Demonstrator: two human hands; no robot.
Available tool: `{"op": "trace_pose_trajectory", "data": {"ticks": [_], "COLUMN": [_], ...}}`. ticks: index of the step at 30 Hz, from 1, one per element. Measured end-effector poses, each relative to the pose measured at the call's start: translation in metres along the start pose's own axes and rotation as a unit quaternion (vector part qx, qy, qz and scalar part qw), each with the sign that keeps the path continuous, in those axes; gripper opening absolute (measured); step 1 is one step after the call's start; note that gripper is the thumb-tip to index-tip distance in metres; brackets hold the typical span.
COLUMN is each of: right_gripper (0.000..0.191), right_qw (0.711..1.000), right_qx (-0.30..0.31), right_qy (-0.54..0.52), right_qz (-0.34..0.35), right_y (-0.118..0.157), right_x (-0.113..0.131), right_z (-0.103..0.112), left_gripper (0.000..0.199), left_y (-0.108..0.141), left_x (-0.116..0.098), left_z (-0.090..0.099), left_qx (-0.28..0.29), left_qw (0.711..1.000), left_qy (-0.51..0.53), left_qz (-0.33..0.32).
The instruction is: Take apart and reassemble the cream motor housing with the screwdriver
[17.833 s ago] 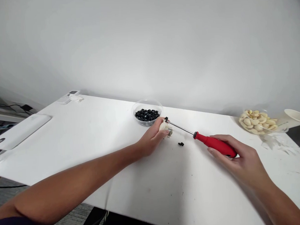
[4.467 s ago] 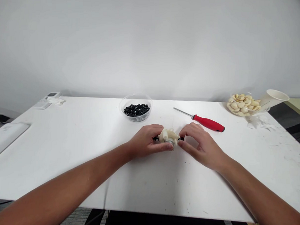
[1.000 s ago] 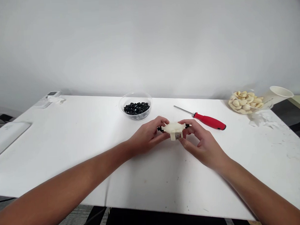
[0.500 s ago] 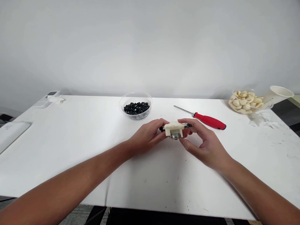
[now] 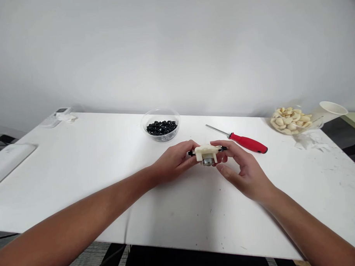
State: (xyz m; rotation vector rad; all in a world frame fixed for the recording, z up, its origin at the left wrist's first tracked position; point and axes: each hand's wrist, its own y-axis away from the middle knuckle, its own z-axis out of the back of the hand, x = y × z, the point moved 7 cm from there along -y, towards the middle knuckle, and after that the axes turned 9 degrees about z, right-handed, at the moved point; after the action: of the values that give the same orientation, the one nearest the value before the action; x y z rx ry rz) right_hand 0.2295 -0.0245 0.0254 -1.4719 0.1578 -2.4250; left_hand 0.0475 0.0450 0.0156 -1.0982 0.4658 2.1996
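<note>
From the head camera, a person sits at a long white worktop (image 5: 94,171) with both forearms reaching in. At the middle of it, a cream plastic housing (image 5: 206,152) is held between the hands, with a small round metal can (image 5: 208,161) showing at its lower edge and short black end pieces (image 5: 191,153) poking out left and right.

The left hand (image 5: 175,162) is closed on the housing's left side, fingers wrapped over it, and it looks like the firm anchor. The right hand (image 5: 243,171) is half open, its fingers against the right side and its thumb just clear of the can; I cannot tell whether it bears any weight. A steady pinch at the sides works well here, since it leaves the can uncovered and in plain sight.

Beyond the hands lie a red-handled screwdriver (image 5: 247,143), a clear round bowl (image 5: 142,126) of small black parts, and a clear container (image 5: 272,124) of pale curved pieces beside a white paper cup (image 5: 333,108).
</note>
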Motion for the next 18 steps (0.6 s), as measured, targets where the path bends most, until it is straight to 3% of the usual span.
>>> {"op": "trace_pose_trajectory", "data": {"ticks": [7, 18], "right_gripper": [0.054, 0.042], "right_qw": [1.0, 0.999], "right_qx": [0.005, 0.014], "right_qy": [-0.021, -0.037], "right_qz": [-0.019, -0.035], "right_y": [-0.0005, -0.0008], "right_x": [-0.0024, -0.0044], "right_z": [-0.0015, -0.0022], "left_gripper": [0.035, 0.041], "left_y": [0.0002, -0.0008], "left_x": [0.0009, -0.0002], "left_z": [-0.0005, -0.002], "left_qx": [0.002, 0.005], "left_qw": [1.0, 0.999], "left_qy": [-0.022, -0.041], "left_qz": [-0.002, -0.027]}}
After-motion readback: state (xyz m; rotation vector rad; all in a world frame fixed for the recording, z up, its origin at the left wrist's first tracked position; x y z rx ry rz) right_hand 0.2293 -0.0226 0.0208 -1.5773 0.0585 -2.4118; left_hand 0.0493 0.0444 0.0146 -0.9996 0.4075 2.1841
